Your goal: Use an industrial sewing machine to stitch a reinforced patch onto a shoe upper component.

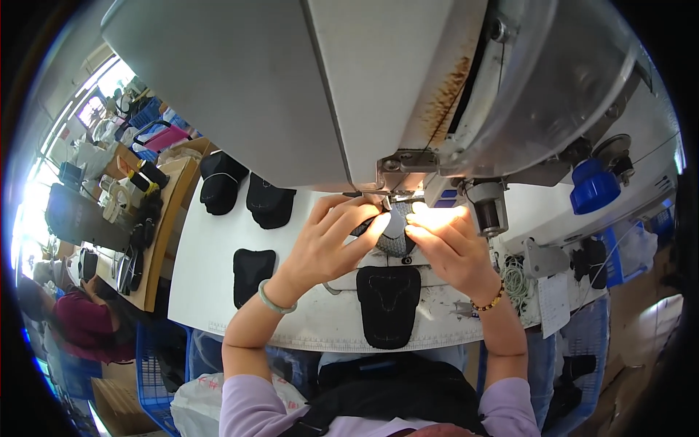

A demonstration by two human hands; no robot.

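Note:
A grey piece with a dark mesh-like border (394,242) lies under the needle area of a large white sewing machine (277,80). My left hand (329,239) is closed at its left edge, thumb and forefinger pinching near the presser foot. From the right, my right hand (453,251) grips the piece with its fingers together, brightly lit by the machine's lamp. Nearer to me, a black shaped pad with stitched lines (389,306) lies flat on the white table (320,320). The fingertips partly cover the grey piece.
Left of my hands lie black pad stacks (270,200), (221,182) and another black pad (254,277). Tangled pale cord (517,280) and small metal snips (464,310) sit at right. Blue baskets (162,364) stand below the table; a person (84,324) works at far left.

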